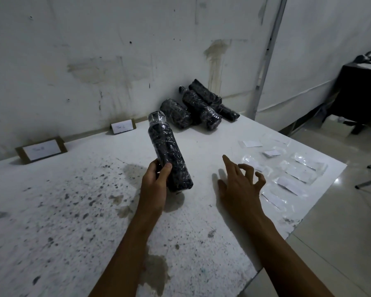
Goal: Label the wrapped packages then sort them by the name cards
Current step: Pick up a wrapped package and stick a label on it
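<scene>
My left hand (pixel 155 181) grips the lower end of a black bottle-shaped package wrapped in clear film (pixel 168 151), tilted with its cap pointing away from me above the white table (pixel 73 211). To its right my right hand (pixel 240 181) hovers over the table with fingers spread and holds nothing. Just right of that hand lie several labels in clear sleeves (pixel 287 170). A pile of three more wrapped packages (pixel 199 106) rests at the back against the wall. Two name cards lean on the wall, one at far left (pixel 41 150) and one further right (pixel 123 126).
The table's right edge (pixel 308 215) drops to a tiled floor. A dark stand (pixel 360 97) sits at the far right beyond a metal pole (pixel 266 61). The tabletop is stained and speckled on the left.
</scene>
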{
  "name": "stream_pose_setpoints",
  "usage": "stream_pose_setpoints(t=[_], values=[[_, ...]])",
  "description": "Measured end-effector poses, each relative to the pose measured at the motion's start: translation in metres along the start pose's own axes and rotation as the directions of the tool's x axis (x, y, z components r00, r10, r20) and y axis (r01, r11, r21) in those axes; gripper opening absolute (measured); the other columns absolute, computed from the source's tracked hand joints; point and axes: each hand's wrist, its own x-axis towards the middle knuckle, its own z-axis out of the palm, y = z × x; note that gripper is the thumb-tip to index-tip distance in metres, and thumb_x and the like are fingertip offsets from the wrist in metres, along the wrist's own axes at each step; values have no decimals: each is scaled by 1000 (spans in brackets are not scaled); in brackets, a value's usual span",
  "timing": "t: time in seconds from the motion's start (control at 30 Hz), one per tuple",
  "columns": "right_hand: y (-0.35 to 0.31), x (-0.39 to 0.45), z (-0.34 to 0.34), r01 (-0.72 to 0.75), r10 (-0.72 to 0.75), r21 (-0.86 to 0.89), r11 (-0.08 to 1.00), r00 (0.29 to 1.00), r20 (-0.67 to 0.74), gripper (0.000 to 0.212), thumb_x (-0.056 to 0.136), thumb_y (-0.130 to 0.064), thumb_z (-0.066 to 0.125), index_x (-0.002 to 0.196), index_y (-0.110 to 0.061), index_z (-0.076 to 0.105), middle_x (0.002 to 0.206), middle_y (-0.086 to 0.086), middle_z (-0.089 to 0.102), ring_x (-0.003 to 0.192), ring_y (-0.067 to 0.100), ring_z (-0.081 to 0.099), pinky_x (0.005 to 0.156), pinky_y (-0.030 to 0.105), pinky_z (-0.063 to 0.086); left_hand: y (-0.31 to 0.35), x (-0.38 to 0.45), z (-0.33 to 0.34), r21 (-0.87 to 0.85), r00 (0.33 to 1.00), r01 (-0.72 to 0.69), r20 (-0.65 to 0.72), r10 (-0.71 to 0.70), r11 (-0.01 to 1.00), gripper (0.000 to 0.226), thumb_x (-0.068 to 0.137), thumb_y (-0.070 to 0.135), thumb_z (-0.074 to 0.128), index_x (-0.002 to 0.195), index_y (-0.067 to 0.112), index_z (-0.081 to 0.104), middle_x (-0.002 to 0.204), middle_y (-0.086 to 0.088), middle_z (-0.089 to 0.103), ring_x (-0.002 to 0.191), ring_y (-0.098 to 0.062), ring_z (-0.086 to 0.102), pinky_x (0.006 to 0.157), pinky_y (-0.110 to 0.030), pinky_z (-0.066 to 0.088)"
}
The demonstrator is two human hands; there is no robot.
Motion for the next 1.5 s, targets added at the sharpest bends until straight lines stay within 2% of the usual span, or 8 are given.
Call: stream_pose_setpoints(t=[0.17, 0.4, 0.53, 0.7, 0.8, 1.17, 1.3, 1.5], values=[[4, 1, -5, -13, 14, 86, 996, 1000, -13, 63, 101, -28, 56, 156, -35, 26, 158, -8, 40, 146, 18, 21, 113, 45, 9, 0, 0, 0, -17, 1000, -5, 2, 5, 1000, 13, 103, 24, 55, 104, 30, 66, 98, 10, 73, 87, -2, 69, 79, -28, 53], [5, -3, 0, -66, 62, -86, 994, 997, -49, 50, 99, -37, 49, 147, -27, 41, 150, -2, 46, 140, 25, 33, 112, 51, 15, -1, 0, 0, -22, 1000, -15, 12, 15, 1000, 13, 103, 23, 54, 109, 29, 64, 99, 13, 71, 78, 10, 68, 64, -9, 50], [7, -3, -1, -169, 163, -131, 977, 985, -52, 51, 96, -47, 51, 141, -24, 46, 146, 4, 48, 135, 28, 40, 111, 50, 19, 0, 1, 0, -18, 1000, -9, 10, 9, 1000, 12, 103, 25, 54, 107, 30, 65, 100, 12, 72, 87, 2, 68, 70, -18, 51], [5, -4, 3, -90, 82, -99, 991, 993, -84, 37, 97, -35, 56, 132, -21, 55, 126, 3, 62, 121, 25, 53, 102, 46, 17, 0, -1, 0, -13, 1000, -15, 11, 15, 1000, 13, 103, 26, 55, 111, 30, 64, 100, 13, 71, 89, 1, 67, 72, -20, 49], [2, -4, 2, -93, 90, -29, 995, 992, -92, 37, 95, -29, 59, 132, -23, 54, 128, 2, 58, 120, 23, 53, 99, 42, 17, 0, 0, 0, -4, 1000, -19, 8, 19, 1000, 12, 103, 26, 55, 108, 32, 64, 99, 13, 71, 88, 2, 67, 75, -24, 50], [4, -4, 0, 9, 9, 106, 994, 986, -166, 31, 91, -25, 59, 122, -23, 58, 123, -2, 56, 112, 17, 58, 99, 44, 23, -1, 0, 0, 1, 999, -29, 13, 29, 1000, 12, 103, 26, 55, 103, 34, 64, 97, 13, 71, 79, 10, 67, 74, -24, 51], [3, -3, 1, 17, 3, 100, 995, 980, -200, 28, 87, -26, 48, 111, -23, 63, 112, -4, 62, 106, 17, 60, 94, 42, 24, -1, 0, 0, -5, 1000, -26, 16, 26, 1000, 11, 103, 26, 56, 106, 32, 65, 98, 12, 72, 85, 2, 69, 77, -26, 52], [2, -2, -3, -26, 68, 239, 971, 983, -170, 23, 82, -22, 41, 90, -20, 62, 94, -5, 60, 92, 17, 58, 91, 47, 33, -1, 0, 0, -13, 999, -30, 18, 30, 999, 12, 103, 24, 56, 104, 32, 64, 96, 13, 72, 76, 10, 68, 67, -15, 52]])
